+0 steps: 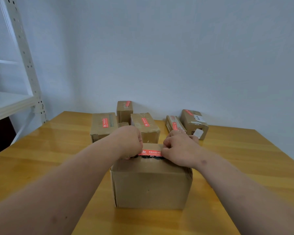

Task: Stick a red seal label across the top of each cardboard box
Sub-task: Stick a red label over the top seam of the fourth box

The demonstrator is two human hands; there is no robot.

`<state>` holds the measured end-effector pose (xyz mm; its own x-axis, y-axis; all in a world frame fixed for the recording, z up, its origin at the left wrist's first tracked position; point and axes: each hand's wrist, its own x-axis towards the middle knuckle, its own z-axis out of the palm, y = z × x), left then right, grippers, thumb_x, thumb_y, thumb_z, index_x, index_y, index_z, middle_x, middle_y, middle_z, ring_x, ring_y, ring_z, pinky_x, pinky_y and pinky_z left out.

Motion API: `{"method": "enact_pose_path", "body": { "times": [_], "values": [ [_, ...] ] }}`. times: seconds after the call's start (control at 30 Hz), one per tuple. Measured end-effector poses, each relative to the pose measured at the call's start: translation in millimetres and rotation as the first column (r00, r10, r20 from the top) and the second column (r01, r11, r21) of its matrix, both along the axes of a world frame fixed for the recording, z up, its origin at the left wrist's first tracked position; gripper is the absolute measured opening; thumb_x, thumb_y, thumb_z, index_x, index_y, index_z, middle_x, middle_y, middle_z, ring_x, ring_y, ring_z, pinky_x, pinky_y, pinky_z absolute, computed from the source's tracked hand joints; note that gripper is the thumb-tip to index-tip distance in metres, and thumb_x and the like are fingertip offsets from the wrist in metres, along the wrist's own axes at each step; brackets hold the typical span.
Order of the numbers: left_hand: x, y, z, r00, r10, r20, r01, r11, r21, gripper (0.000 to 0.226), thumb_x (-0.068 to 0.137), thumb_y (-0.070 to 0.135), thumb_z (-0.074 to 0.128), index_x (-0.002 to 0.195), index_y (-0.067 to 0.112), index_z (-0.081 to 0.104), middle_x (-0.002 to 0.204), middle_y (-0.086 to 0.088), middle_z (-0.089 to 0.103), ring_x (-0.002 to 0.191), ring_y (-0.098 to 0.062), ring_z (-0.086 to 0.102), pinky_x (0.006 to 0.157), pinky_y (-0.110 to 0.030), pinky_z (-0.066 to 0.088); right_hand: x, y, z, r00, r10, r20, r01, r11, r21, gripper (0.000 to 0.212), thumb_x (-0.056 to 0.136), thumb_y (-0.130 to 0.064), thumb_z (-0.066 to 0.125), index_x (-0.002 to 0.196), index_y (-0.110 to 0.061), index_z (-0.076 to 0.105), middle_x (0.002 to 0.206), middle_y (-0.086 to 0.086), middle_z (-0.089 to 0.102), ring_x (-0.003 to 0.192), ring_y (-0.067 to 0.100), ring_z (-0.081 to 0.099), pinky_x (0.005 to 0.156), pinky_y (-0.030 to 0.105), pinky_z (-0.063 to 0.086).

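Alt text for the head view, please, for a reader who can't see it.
Both hands, left hand and right hand, hold the ends of a red seal label across the top of the near cardboard box on a wooden table. Behind stand five labelled boxes.

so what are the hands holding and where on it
Both hold the red seal label over the near box: left hand pinches its left end, right hand its right end.

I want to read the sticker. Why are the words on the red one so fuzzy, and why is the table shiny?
Head view: the red seal label on the near brown cardboard box is softly blurred, so its white print cannot be read; the glossy yellow wooden table reflects pale glare; the white metal shelf looks bent by the wide lens.
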<state>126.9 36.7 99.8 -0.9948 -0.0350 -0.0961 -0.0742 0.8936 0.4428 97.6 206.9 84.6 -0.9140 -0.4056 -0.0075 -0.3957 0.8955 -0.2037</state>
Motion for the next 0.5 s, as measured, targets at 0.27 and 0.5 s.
{"method": "enact_pose_path", "body": {
  "times": [0.27,0.5],
  "values": [
    [-3.0,1.8,-3.9,0.999,-0.039,-0.024,0.036,0.99,-0.136,0.015,0.089,0.012,0.055,0.094,0.011,0.07,0.095,-0.005,0.069,0.093,-0.019,0.065,0.083,-0.034,0.057,0.7,-1.7,0.2,1.0,0.007,-0.007,-0.007,0.999,0.039,0.03,0.092,-0.041,0.047,0.063,-0.033,0.05,0.11,-0.008,0.046,0.114,0.015,0.043,0.107,0.043,0.021],
    [0.6,5.9,-5.2,0.997,-0.067,-0.05,0.054,0.973,-0.224,0.017,0.089,0.014,0.052,0.099,0.013,0.067,0.098,-0.004,0.066,0.093,-0.019,0.062,0.083,-0.031,0.056,1.7,-0.8,-0.8,1.0,0.008,-0.011,-0.008,0.999,0.052,0.03,0.092,-0.043,0.047,0.064,-0.033,0.049,0.11,-0.009,0.046,0.114,0.014,0.043,0.108,0.043,0.021]
  ]
}}
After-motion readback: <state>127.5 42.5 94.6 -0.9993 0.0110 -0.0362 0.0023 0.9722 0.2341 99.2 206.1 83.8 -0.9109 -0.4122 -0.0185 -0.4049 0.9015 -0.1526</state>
